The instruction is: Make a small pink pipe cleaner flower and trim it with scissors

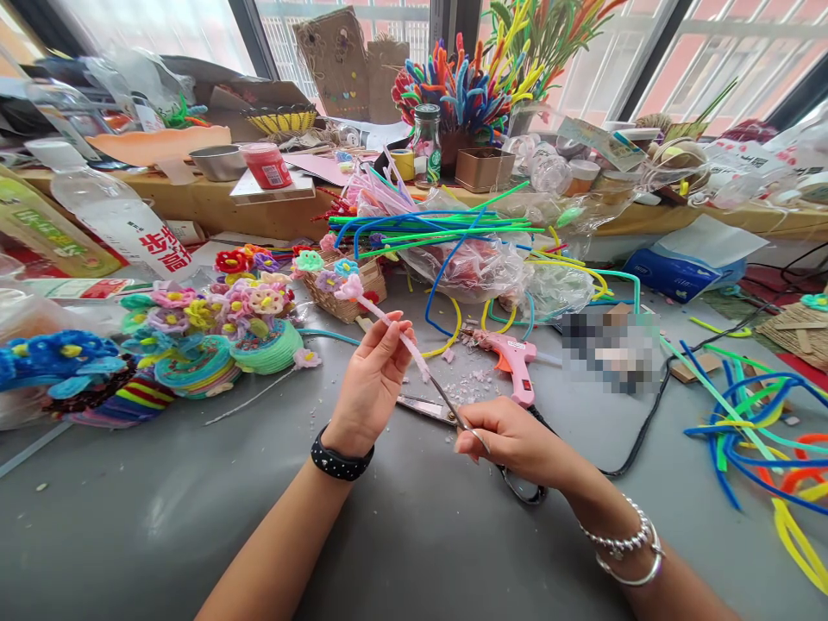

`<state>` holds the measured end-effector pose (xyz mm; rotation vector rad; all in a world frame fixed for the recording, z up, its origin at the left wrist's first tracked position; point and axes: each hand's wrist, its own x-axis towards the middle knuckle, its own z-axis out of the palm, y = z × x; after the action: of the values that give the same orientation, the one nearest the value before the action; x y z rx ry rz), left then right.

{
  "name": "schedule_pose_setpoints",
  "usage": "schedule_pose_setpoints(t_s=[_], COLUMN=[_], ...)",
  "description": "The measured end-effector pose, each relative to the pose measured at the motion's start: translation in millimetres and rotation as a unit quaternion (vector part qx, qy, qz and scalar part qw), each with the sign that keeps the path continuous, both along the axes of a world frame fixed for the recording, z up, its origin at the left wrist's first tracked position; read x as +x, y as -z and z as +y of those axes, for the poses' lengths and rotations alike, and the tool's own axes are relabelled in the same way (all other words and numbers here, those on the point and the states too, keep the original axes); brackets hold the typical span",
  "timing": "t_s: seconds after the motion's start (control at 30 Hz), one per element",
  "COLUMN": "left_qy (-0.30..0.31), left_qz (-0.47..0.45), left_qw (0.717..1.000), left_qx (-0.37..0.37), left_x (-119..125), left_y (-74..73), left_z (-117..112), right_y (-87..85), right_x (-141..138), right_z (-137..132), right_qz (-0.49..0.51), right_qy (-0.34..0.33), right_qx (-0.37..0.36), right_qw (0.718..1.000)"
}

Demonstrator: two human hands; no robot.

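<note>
My left hand (372, 379) pinches a pale pink fuzzy pipe cleaner stem (410, 349) between thumb and fingertips. A small pink flower (350, 288) tops it. My right hand (511, 438) is closed on a pair of scissors (423, 407); one blade points left, and a black handle loop shows below the hand. A slim dark metal strip runs from the stem's lower end to my right fingers; whether it is a blade or bare wire I cannot tell. Pink fluff (475, 379) lies scattered behind the scissors.
A pink glue gun (516, 358) lies behind my right hand. Pipe-cleaner flower pots (265, 345) stand at left, near a loose flower (306, 358) on a thin stem. Loose pipe cleaners (743, 423) spread at right. A plastic bottle (116, 207) and a crowded ledge (272, 205) are behind.
</note>
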<state>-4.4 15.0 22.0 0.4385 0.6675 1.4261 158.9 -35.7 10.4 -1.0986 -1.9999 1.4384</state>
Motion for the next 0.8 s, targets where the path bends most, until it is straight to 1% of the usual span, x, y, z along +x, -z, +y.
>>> schedule_pose_setpoints(t_s=[0.13,0.3,0.37,0.5,0.8], left_qy=[-0.003,0.019,0.036,0.065,0.098], left_qz=[0.000,0.012,0.021,0.039,0.061], left_qw=[1.000,1.000,0.999,0.997,0.993], left_qx=[0.002,0.017,0.018,0.009,0.021], left_x=[0.1,3.1,4.1,5.0,6.6], left_y=[2.1,4.1,3.9,2.7,4.5], left_z=[-0.1,-2.5,-4.1,-6.8,-8.8], right_y=[1.4,0.1,0.6,1.9,4.4], right_x=[1.7,5.8,6.9,7.9,6.1], right_z=[0.8,1.9,1.9,1.8,1.4], right_qz=[-0.016,-0.018,-0.031,-0.052,-0.046], right_qy=[-0.005,-0.076,-0.092,-0.104,-0.110], right_qx=[-0.002,0.022,0.028,0.031,0.016], right_qw=[1.000,0.997,0.995,0.993,0.993])
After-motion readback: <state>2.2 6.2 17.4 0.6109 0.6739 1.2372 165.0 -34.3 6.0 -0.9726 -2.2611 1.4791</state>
